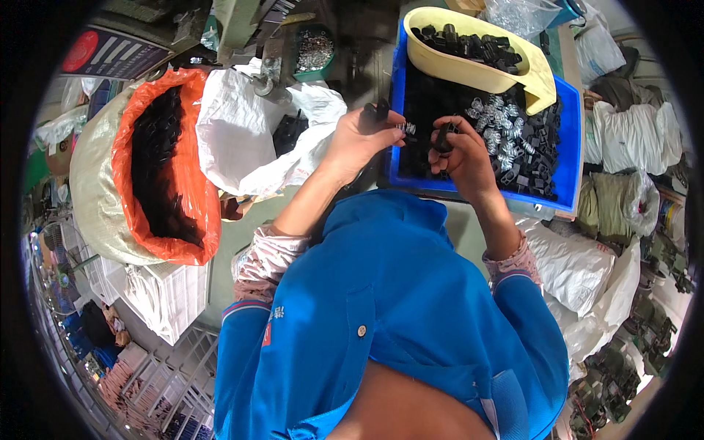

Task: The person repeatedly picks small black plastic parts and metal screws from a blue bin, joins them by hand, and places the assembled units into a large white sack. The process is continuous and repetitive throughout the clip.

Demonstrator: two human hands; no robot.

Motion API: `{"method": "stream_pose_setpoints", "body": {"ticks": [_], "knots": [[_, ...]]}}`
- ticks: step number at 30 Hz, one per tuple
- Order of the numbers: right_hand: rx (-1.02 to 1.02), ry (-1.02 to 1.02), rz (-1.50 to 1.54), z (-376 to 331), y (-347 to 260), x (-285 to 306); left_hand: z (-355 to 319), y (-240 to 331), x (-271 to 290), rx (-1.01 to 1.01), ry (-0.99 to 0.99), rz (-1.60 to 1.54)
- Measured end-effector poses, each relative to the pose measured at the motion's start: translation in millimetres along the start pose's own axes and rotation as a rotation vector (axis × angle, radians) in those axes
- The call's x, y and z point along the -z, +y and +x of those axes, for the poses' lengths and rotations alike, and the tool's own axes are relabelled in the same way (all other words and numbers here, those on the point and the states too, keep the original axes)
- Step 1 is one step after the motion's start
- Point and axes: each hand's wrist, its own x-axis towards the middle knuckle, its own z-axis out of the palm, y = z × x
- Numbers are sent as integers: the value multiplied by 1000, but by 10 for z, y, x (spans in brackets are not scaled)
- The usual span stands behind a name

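Observation:
My left hand (361,143) is closed on a black plastic part (375,116). A small metal spring (408,129) shows at its thumb and fingertip. Close by on the right, my right hand (469,163) pinches another dark, rounded plastic part (444,138) in its bent fingers. Both hands are over the near left side of a blue tray (581,147). Inside that tray are a pile of metal springs (506,132) and many small black plastic parts (541,172). The exact shape of what each hand holds is partly hidden by the fingers.
A yellow scoop-shaped container (422,55) of black parts rests across the tray's far side. To the left stand a woven sack (95,172) with an orange liner (209,227) and a white bag (231,125). A green container (315,73) of small metal pieces is farther back.

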Motion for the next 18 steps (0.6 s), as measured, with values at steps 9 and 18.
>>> {"method": "stream_pose_setpoints", "body": {"ticks": [9,18], "knots": [[212,179,-395,-183,186,12,32,-228,-266,-21,-105,115],[547,747,-968,-387,-390,792,240,-507,-509,207,-65,-70]]}}
